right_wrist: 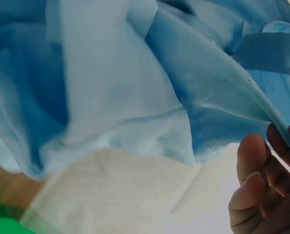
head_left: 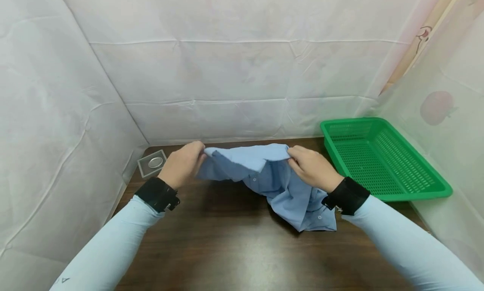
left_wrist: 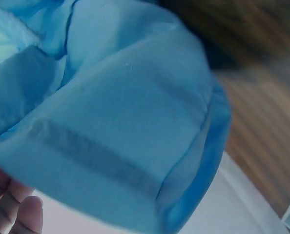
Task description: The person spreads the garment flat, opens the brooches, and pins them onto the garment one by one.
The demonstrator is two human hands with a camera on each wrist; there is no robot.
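Observation:
A light blue buttoned shirt (head_left: 281, 194) is stretched between two hands, its upper edge lifted off the dark wooden table. My left hand (head_left: 182, 164) grips the edge at its left end. At the other end, the thumb and fingers of my right hand (head_left: 314, 168) pinch the cloth. Lower folds and a buttoned part hang down to the right and lie on the table. Shirt cloth (left_wrist: 120, 112) fills much of the left wrist view, with fingertips (left_wrist: 28, 214) at the lower left. In the right wrist view, fingers (right_wrist: 252, 158) hold a cloth edge.
A green plastic basket (head_left: 378, 197) stands at the right, close to my right forearm. At the back left corner lies a small square item with a round silvery centre (head_left: 155, 162). White sheeting (head_left: 234, 72) encloses the brown table (head_left: 234, 249) at the back and sides.

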